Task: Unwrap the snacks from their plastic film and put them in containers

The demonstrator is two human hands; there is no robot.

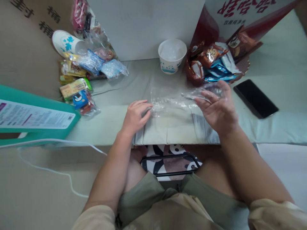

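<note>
A crinkled clear plastic bag (171, 103) stretches between my two hands, just above the table's front part. My left hand (137, 115) pinches its left end between thumb and fingers. At the other end, my right hand (219, 108) is turned partly palm up, with its curled fingers and thumb on the plastic. Some of the film lies over those fingertips, so the exact grip is hard to see. Beyond the bag stands a white paper cup (170, 65) with a blue-green print and something clear inside.
A brown basket (245, 67) of wrapped snacks stands behind my right hand, beside a black phone (256, 98). Bagged snacks (92, 64) and a tipped paper cup (66, 42) lie left. A teal container (43, 111) and white cable (72, 140) are at the left edge.
</note>
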